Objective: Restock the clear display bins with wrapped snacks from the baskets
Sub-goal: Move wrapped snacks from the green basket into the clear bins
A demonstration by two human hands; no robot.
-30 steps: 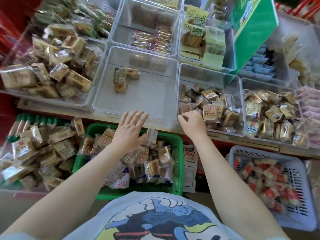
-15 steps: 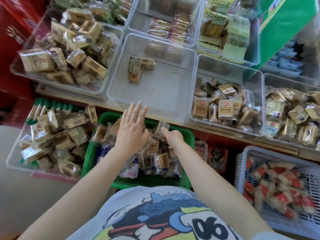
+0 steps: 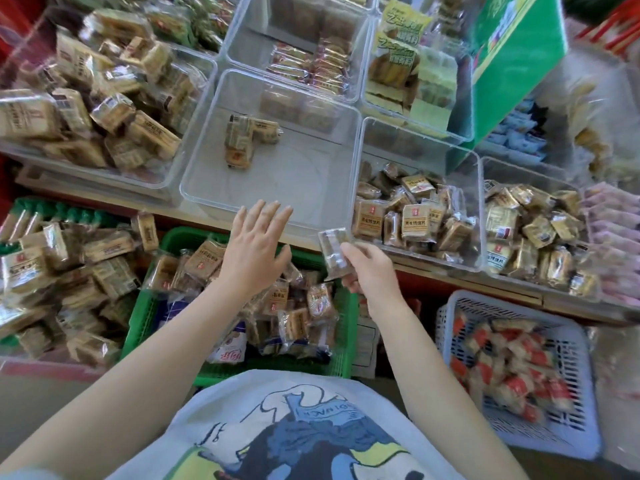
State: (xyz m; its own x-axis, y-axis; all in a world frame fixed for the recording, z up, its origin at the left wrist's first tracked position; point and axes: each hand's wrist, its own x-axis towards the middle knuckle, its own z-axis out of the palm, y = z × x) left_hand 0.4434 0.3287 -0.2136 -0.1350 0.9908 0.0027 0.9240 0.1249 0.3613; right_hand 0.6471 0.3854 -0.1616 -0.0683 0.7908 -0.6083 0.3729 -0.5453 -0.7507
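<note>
Clear-wrapped brown snack [image 3: 334,252] above green basket [image 3: 346,327]

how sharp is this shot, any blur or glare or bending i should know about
Head view: motion blur smears the wrapped snack in the right hand and the bin contents at left; the open left hand is fairly crisp. Daylight glares off the wrappers and the walls of the near-empty clear bin. Wide-angle distortion bows the shelf edge and spreads the bins outward. The far right washes out pale.

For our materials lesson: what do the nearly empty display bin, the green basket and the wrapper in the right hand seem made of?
Display bin: clear rigid plastic, glossy; the shelf shows through. Green basket: opaque moulded plastic, slotted walls. Wrapper, held by the right hand: probably thin clear film, shiny.
</note>
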